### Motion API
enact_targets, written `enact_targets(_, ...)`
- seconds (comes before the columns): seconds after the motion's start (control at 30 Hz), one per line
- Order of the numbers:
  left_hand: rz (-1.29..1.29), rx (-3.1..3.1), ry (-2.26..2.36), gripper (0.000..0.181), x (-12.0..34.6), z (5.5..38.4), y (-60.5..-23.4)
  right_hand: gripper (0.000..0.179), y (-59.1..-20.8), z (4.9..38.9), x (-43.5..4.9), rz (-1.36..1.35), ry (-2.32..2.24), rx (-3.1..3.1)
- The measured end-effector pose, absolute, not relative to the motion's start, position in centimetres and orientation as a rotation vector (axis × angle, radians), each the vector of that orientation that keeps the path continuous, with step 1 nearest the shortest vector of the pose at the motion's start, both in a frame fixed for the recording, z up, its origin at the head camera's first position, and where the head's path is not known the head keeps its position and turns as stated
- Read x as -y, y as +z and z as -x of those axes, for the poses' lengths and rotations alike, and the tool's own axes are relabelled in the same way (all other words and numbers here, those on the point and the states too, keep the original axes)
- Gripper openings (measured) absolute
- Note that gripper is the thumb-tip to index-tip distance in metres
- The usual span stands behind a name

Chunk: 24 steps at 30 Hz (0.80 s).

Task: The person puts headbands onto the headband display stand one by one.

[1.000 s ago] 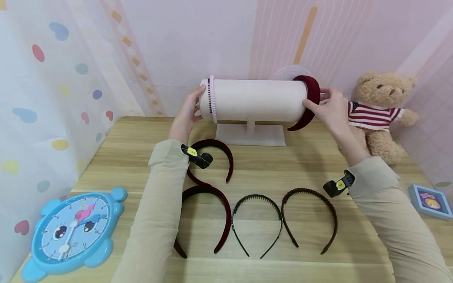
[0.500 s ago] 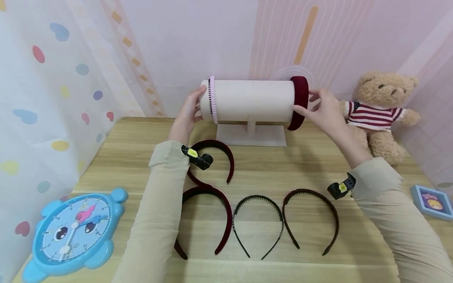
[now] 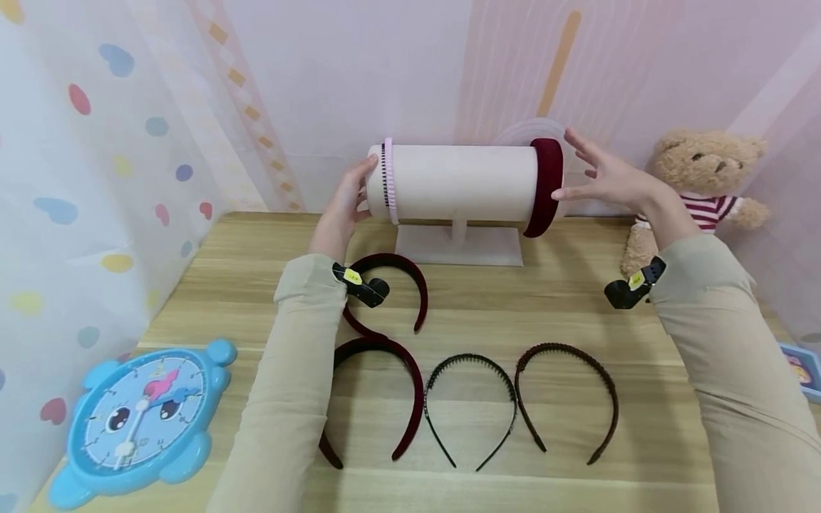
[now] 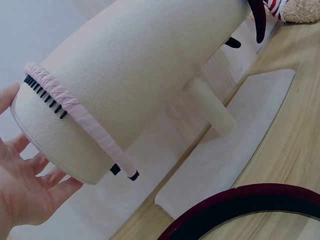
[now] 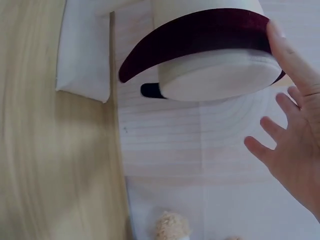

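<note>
A white cylindrical headband stand (image 3: 465, 182) stands on the table's far side. My left hand (image 3: 343, 206) grips its left end, thumb on the rim and the other fingers around the end in the left wrist view. Beside that hand, a pink wrapped headband (image 4: 90, 120) with black teeth sits on the cylinder. A wide dark red velvet headband (image 3: 547, 187) is around the right end, its tips hanging below the cylinder in the right wrist view. My right hand (image 3: 612, 178) is just right of it, fingers spread, the thumb tip at the headband's outer edge.
Two dark red headbands (image 3: 413, 385) lie left of centre, partly behind my left sleeve. A thin black toothed headband (image 3: 507, 377) and a dark brown one (image 3: 606, 377) lie beside them. A blue toy clock (image 3: 144, 420), a teddy bear (image 3: 705, 167) and a small blue frame (image 3: 811, 385) flank them.
The wide dark red headband slid left onto the cylinder's right end. My right hand then let go, spread its fingers and drew back to the right. My left hand stayed put.
</note>
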<state>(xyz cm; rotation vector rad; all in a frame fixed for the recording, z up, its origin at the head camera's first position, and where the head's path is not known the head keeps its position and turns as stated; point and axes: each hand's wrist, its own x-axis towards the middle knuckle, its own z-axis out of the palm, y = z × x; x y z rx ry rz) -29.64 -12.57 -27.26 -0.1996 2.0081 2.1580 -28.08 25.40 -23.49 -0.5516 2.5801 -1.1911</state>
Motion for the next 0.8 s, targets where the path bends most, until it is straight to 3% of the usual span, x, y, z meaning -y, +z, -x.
enact_targets(0.37,0.217,-1.996,2.177,0.059,13.0,31.0,-28.2,0.094,-21.8,28.4,-22.9,0.429,-0.905,-2.661)
enact_targets(0.8,0.183,-2.013,2.164,0.057,13.0,31.0,-28.4,0.089,-21.8,28.7,-20.5,0.738,-0.699,-2.865)
